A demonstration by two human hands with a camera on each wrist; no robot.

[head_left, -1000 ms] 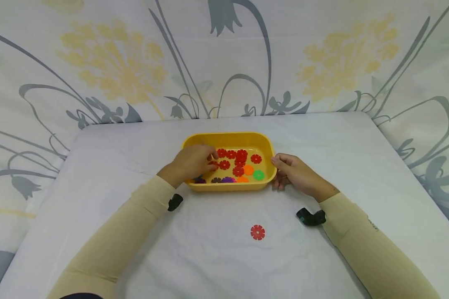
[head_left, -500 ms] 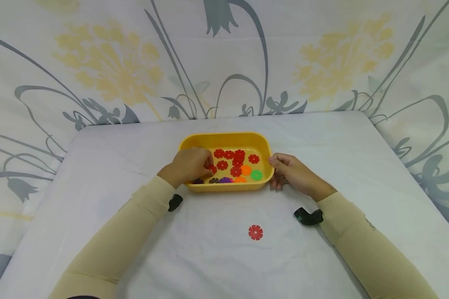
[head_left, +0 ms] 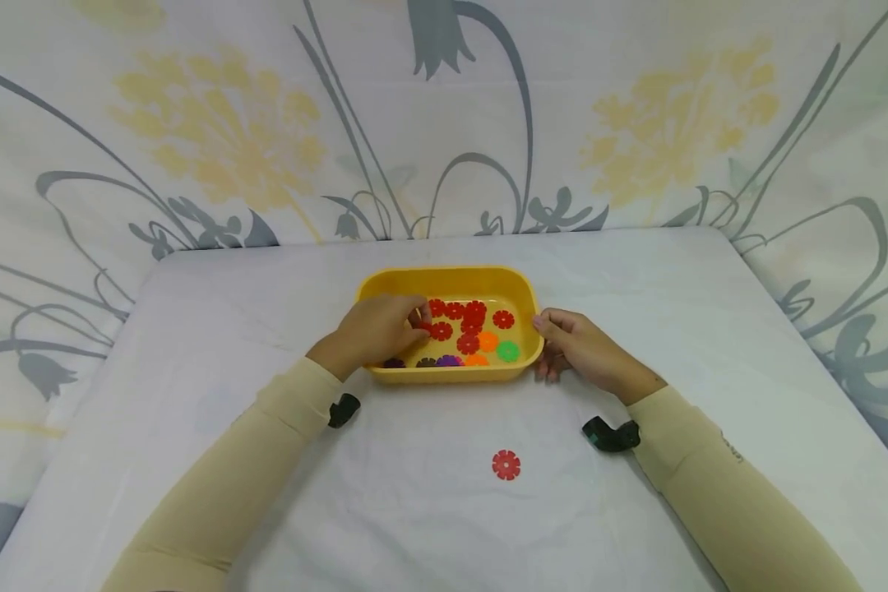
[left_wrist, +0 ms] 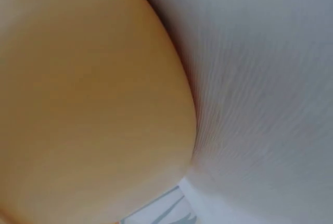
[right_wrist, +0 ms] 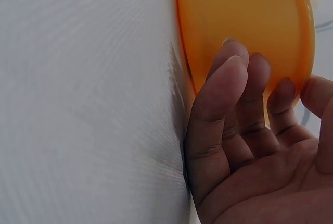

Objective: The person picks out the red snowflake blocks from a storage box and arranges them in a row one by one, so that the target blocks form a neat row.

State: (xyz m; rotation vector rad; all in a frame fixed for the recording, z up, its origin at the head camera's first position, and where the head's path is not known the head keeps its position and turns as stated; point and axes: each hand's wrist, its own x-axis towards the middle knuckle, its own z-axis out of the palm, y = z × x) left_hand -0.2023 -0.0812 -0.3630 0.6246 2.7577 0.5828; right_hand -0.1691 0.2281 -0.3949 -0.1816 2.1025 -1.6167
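Observation:
A yellow plastic tray (head_left: 455, 375) lies on the white cloth, holding several notched, flower-shaped plastic discs. Most are red discs (head_left: 441, 331); a green disc (head_left: 508, 351), orange discs (head_left: 488, 341) and purple and dark ones lie toward the near side. My left hand (head_left: 379, 327) reaches over the tray's left end, thumb and index finger pinching a red disc, mostly hidden by the fingers. At the right end my right hand (head_left: 573, 339) grips the tray, thumb at the rim; in the right wrist view its curled fingers (right_wrist: 218, 91) lie against the outer wall (right_wrist: 244, 15).
One red disc (head_left: 506, 465) lies flat on the cloth in front of the tray. Flower-patterned fabric (head_left: 455, 123) rises behind the table and at both sides. A black wrist camera (head_left: 611, 434) sits at the right sleeve, another (head_left: 344, 409) at the left.
My left fingers bent down onto a red disc at the tray's left, then shifted slightly right and came together around it. The right hand keeps its hold on the tray.

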